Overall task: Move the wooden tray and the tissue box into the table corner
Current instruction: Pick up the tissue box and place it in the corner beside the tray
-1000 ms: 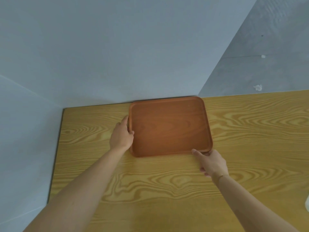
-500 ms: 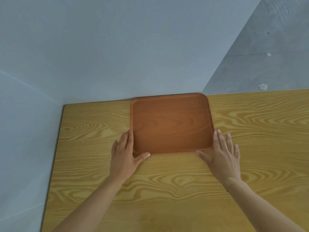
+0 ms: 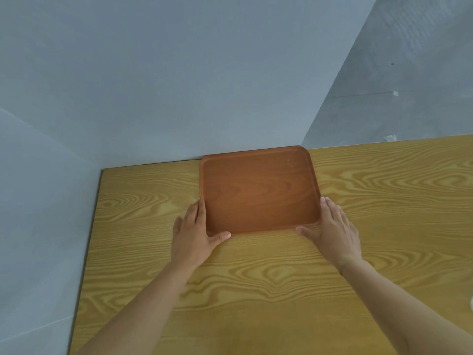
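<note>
A reddish-brown wooden tray [image 3: 258, 190] lies flat on the yellow wood-grain table [image 3: 281, 278], its far edge against the back wall. My left hand [image 3: 194, 234] rests flat on the table with fingers along the tray's left side and thumb at its near left corner. My right hand [image 3: 335, 231] lies flat the same way against the tray's right side and near right corner. Both hands touch the rim with fingers spread and grasp nothing. The tissue box is out of sight.
Grey walls meet behind the table. The table's left edge [image 3: 92, 226] runs along the left wall, and a strip of bare tabletop separates it from the tray. A small white thing [image 3: 471, 302] shows at the right frame edge.
Both hands let go of the tray's rim and flattened on the table against its sides. The tray slid back to the wall. The right hand has closed in on the tray's right side.
</note>
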The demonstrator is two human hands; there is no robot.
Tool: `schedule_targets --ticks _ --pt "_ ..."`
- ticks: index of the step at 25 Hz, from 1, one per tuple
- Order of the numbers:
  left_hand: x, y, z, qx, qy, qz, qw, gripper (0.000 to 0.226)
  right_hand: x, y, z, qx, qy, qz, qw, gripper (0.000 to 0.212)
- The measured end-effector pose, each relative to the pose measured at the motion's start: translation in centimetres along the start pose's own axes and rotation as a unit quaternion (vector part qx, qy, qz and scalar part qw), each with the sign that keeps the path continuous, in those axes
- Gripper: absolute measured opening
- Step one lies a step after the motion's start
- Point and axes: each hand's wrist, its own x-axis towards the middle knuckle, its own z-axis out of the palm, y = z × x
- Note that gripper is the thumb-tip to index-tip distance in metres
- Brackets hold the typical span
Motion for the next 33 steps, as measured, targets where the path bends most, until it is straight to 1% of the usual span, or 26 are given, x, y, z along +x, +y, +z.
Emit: schedule_targets --ticks 3,5,6,8,9,11,14,16,19,22,27,30,33 --pt "0.2 1.1 -1.8 0.012 -0.036 -0.028 0.999 0.116 -0.7 -0.7 -1.6 0.030 -0.020 0.029 0.999 0.104" --pt "0.3 1.9 -3.0 -0.016 -0.048 -0.043 0.998 0.109 -1.8 -1.0 -2.7 0.023 -0.020 0.032 0.999 0.098" --pt "0.3 2.4 -3.5 -0.025 -0.044 -0.037 0.998 0.104 -2.5 -1.1 -3.3 0.015 -0.018 0.025 0.999 0.093" --pt "0.1 3.5 -4.3 -0.021 -0.035 0.007 0.999 0.094 -4.3 -0.7 -4.4 -0.003 -0.028 0.003 1.000 0.084" --pt "-0.1 4.2 -4.7 -0.017 -0.043 0.037 0.998 0.090 -5.2 -0.3 -4.9 -0.012 -0.042 -0.006 0.999 0.079" --pt "-0.5 6.1 -5.2 -0.006 -0.093 0.086 0.992 0.086 -7.1 1.1 -6.0 -0.040 -0.068 -0.006 0.997 0.070" --pt "-1.7 9.9 -5.9 0.025 -0.193 0.138 0.971 0.084 -10.4 4.6 -7.7 -0.067 -0.100 0.014 0.993 0.063" --pt "-2.8 13.1 -6.3 0.048 -0.227 0.166 0.958 0.085 -12.8 7.3 -8.9 -0.059 -0.104 0.032 0.992 0.058" --pt "-5.5 19.0 -6.3 0.078 -0.249 0.211 0.942 0.085 -17.2 12.2 -10.6 -0.034 -0.079 0.054 0.995 0.055" --pt "-9.5 24.9 -5.5 0.083 -0.256 0.250 0.930 0.081 -22.3 17.6 -12.1 -0.011 -0.039 0.069 0.997 0.052" --pt "-16.4 33.8 -3.6 0.130 -0.254 0.340 0.896 0.066 -31.4 26.6 -14.4 0.017 0.020 0.111 0.993 0.050" --pt "-19.7 38.2 -2.6 0.139 -0.244 0.363 0.889 0.064 -35.6 30.9 -14.8 0.039 0.044 0.144 0.988 0.049" --pt "-21.8 40.9 -1.9 0.131 -0.246 0.371 0.886 0.066 -38.1 33.6 -14.8 0.059 0.059 0.161 0.983 0.050"
